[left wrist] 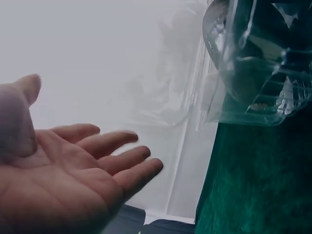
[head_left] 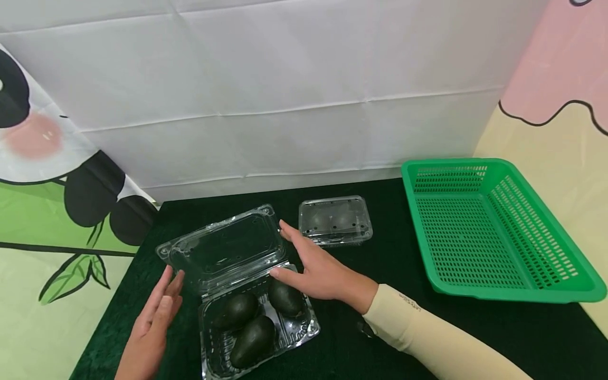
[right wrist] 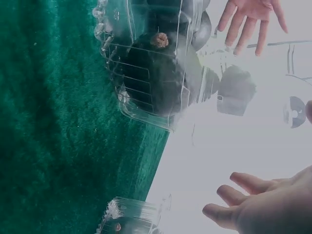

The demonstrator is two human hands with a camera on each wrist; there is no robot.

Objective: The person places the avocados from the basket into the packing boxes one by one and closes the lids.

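Note:
A clear plastic clamshell box point(head_left: 205, 340) lies open in the head view, its lid point(head_left: 233, 245) tipped back away from me. Three dark avocados sit in its base: one at the front point(head_left: 254, 340), one at the left point(head_left: 239, 309) and one at the right point(head_left: 285, 298). My left hand point(head_left: 152, 327) is held beside the lid's left side, fingers extended and palm facing inward. Over the right end of the hinge, my right hand point(head_left: 318, 269) has its fingers spread and partly covers the right avocado. Both wrist views show empty palms with loosely straight fingers.
Behind the open box stands a smaller closed clear box point(head_left: 334, 219) with dark round things inside. A green slotted basket point(head_left: 503, 295) is at the right. Dark green cloth point(head_left: 380, 269) covers the table, and a white sheet point(head_left: 304, 137) hangs behind it.

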